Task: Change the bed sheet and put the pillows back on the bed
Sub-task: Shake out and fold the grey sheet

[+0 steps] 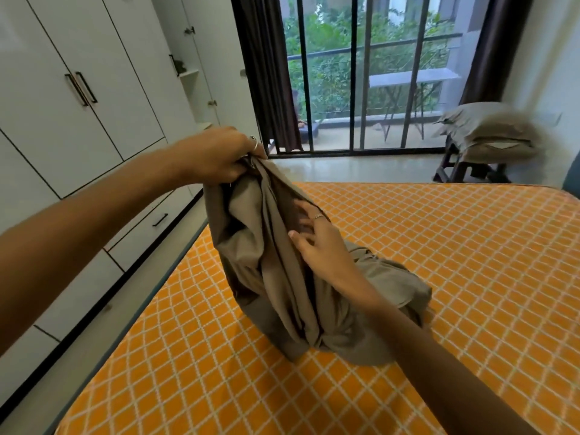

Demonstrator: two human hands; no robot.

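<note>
The left hand (216, 155) grips the bunched taupe sheet (282, 277) aloft; the right hand (317, 246), fingers loosely spread, probes its folds; tangled, it may open crooked over the mattress (439, 277).

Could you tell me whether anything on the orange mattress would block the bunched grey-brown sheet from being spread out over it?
Nothing visible does. The orange diamond-patterned mattress is bare around the bunched grey-brown sheet, which the left hand grips at the top. The grey-brown pillows sit off the bed on a dark stool.

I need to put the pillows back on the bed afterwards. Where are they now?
The pillows are stacked on a dark stool at the far right of the head view, off the bed, beside the barred window.
</note>
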